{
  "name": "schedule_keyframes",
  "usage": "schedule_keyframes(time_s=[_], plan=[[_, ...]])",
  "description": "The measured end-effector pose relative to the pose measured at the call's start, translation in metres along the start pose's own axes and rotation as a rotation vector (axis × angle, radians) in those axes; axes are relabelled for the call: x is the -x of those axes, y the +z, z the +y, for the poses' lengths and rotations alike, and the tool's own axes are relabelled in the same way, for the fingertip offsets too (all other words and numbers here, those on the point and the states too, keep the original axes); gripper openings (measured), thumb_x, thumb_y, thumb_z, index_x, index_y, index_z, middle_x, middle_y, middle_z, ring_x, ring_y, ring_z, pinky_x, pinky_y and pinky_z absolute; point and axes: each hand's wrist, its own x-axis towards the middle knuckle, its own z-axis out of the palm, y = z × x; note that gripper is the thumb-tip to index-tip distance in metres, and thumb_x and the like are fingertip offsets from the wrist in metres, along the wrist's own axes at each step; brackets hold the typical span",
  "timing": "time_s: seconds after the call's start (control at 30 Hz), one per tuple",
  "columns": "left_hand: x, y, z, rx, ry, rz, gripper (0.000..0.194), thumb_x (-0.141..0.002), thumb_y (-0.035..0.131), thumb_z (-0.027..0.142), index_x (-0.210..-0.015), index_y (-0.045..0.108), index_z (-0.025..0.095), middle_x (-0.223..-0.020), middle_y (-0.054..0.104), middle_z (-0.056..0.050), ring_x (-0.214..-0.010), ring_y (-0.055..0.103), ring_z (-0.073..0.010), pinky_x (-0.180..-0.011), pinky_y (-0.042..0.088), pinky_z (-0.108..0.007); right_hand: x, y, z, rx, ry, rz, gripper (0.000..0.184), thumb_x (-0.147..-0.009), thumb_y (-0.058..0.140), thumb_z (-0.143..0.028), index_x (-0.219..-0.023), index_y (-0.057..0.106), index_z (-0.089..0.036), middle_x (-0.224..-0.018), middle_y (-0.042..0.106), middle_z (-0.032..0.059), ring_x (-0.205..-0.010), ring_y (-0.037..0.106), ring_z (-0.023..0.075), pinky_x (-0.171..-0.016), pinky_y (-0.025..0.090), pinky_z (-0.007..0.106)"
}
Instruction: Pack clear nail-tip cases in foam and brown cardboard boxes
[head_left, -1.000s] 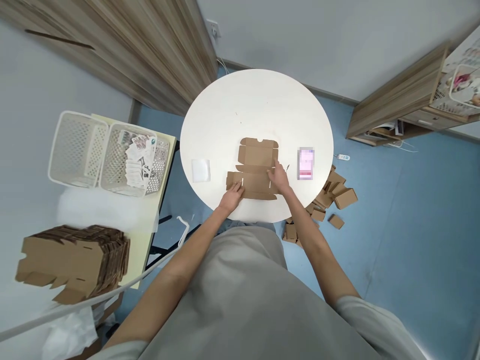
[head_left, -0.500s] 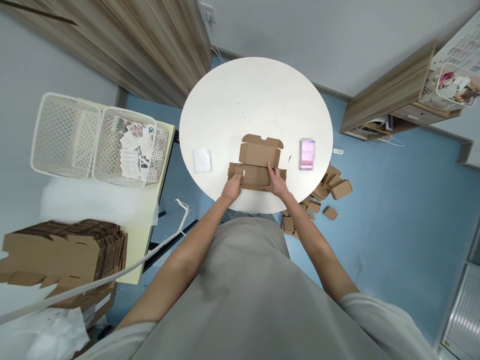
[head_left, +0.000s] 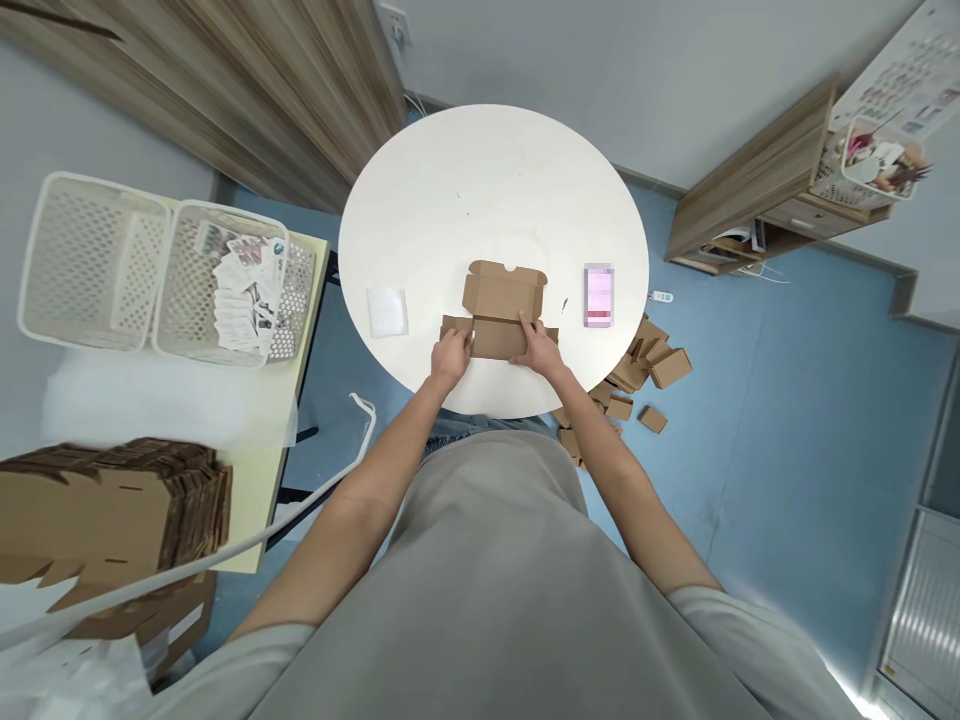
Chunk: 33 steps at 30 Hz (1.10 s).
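A brown cardboard box [head_left: 504, 296], partly folded with its lid flap laid back, lies near the front edge of the round white table [head_left: 480, 170]. My left hand [head_left: 452, 354] grips its left side, fingers curled at the side flap. On the right part of the box, my right hand [head_left: 538, 350] pinches the front wall, thumb inside the fold. To the left rests a white square packet [head_left: 387, 312]. A phone with a pinkish screen [head_left: 599, 296] lies to the right of the box.
Small folded boxes [head_left: 652, 360] lie in a pile on the blue floor at right. On the left side table stand white baskets [head_left: 217, 205], one holding cards, and a stack of flat cardboard [head_left: 112, 510]. A white curved tube [head_left: 300, 500] crosses the lower left.
The camera view has shifted, so the scene sits slightly farther left. My left hand has moved a little up along the box's left side flap; my right hand keeps its hold.
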Motion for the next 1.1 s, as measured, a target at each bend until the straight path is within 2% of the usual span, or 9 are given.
schedule_keyframes(time_s=[0.23, 0.3, 0.37, 0.43, 0.5, 0.63, 0.83, 0.93, 1.1], plan=[[0.01, -0.003, -0.006, 0.035, 0.081, 0.06, 0.054, -0.101, 0.048, 0.016, -0.152, 0.061, 0.024, -0.136, 0.065, -0.014, -0.124, 0.066, -0.032, -0.106, 0.054, -0.041, -0.001, 0.001, 0.002, -0.025, -0.011, 0.02, 0.121, -0.084, 0.092, -0.038, -0.177, 0.015, -0.033, -0.166, 0.038, 0.0208, -0.132, 0.064, 0.0389, -0.099, 0.06, 0.045], [0.012, -0.004, -0.012, 0.065, 0.037, 0.17, 0.053, -0.102, 0.048, 0.018, -0.153, 0.059, 0.027, -0.145, 0.061, -0.012, -0.132, 0.062, -0.031, -0.109, 0.054, -0.041, -0.001, 0.0, 0.002, -0.024, -0.015, 0.016, 0.12, -0.084, 0.091, -0.038, -0.177, 0.015, -0.033, -0.166, 0.039, 0.0209, -0.131, 0.065, 0.0389, -0.099, 0.06, 0.046], [0.012, -0.006, -0.019, 0.078, -0.09, 0.26, 0.051, -0.101, 0.055, 0.023, -0.153, 0.058, 0.026, -0.15, 0.058, -0.014, -0.138, 0.058, -0.032, -0.111, 0.053, -0.042, 0.0, -0.001, 0.001, -0.019, -0.013, 0.013, 0.119, -0.084, 0.091, -0.038, -0.177, 0.016, -0.033, -0.167, 0.038, 0.0211, -0.13, 0.065, 0.039, -0.1, 0.06, 0.048], [0.009, -0.007, -0.026, 0.082, -0.206, 0.234, 0.045, -0.099, 0.061, 0.029, -0.144, 0.064, 0.02, -0.143, 0.063, -0.018, -0.135, 0.061, -0.0341, -0.112, 0.053, -0.044, 0.0, -0.001, 0.0, -0.016, -0.012, 0.015, 0.118, -0.085, 0.091, -0.038, -0.176, 0.017, -0.033, -0.168, 0.036, 0.0212, -0.13, 0.065, 0.0393, -0.101, 0.06, 0.049], [0.006, -0.007, -0.029, 0.095, -0.239, 0.162, 0.034, -0.099, 0.061, 0.03, -0.129, 0.071, 0.017, -0.132, 0.07, -0.018, -0.125, 0.068, -0.0337, -0.109, 0.053, -0.044, 0.001, -0.001, -0.001, -0.015, -0.011, 0.015, 0.118, -0.085, 0.091, -0.038, -0.176, 0.017, -0.033, -0.169, 0.036, 0.0215, -0.131, 0.065, 0.0396, -0.101, 0.06, 0.049], [0.005, -0.006, -0.018, 0.185, -0.186, 0.139, 0.03, -0.101, 0.058, 0.029, -0.123, 0.073, 0.017, -0.12, 0.08, -0.014, -0.111, 0.076, -0.0287, -0.102, 0.055, -0.037, 0.0, 0.001, -0.002, -0.028, 0.002, 0.002, 0.121, -0.083, 0.093, -0.04, -0.177, 0.017, -0.032, -0.169, 0.035, 0.0221, -0.129, 0.066, 0.0388, -0.1, 0.06, 0.047], [0.006, 0.001, 0.011, 0.253, -0.059, 0.11, 0.045, -0.099, 0.067, 0.055, -0.121, 0.075, 0.017, -0.121, 0.082, -0.013, -0.112, 0.077, -0.0314, -0.098, 0.057, -0.037, -0.002, 0.005, -0.001, -0.044, 0.011, -0.022, 0.132, -0.076, 0.098, -0.038, -0.177, 0.014, -0.036, -0.172, 0.032, 0.0227, -0.138, 0.062, 0.0409, -0.104, 0.058, 0.048], [0.001, 0.002, 0.012, 0.237, -0.082, 0.108, 0.035, -0.103, 0.059, 0.045, -0.119, 0.076, 0.019, -0.12, 0.082, -0.011, -0.113, 0.077, -0.029, -0.099, 0.056, -0.036, -0.004, 0.006, 0.001, -0.045, 0.008, -0.032, 0.133, -0.075, 0.099, -0.038, -0.177, 0.013, -0.037, -0.173, 0.03, 0.0238, -0.141, 0.06, 0.042, -0.105, 0.058, 0.049], [-0.007, 0.0, 0.009, 0.174, -0.186, 0.051, 0.022, -0.095, 0.062, 0.028, -0.11, 0.075, 0.02, -0.109, 0.082, -0.011, -0.106, 0.076, -0.0265, -0.095, 0.055, -0.035, -0.005, 0.011, 0.004, -0.053, 0.0, -0.047, 0.134, -0.077, 0.098, -0.042, -0.177, 0.008, -0.036, -0.176, 0.024, 0.026, -0.143, 0.059, 0.0428, -0.105, 0.058, 0.051]])
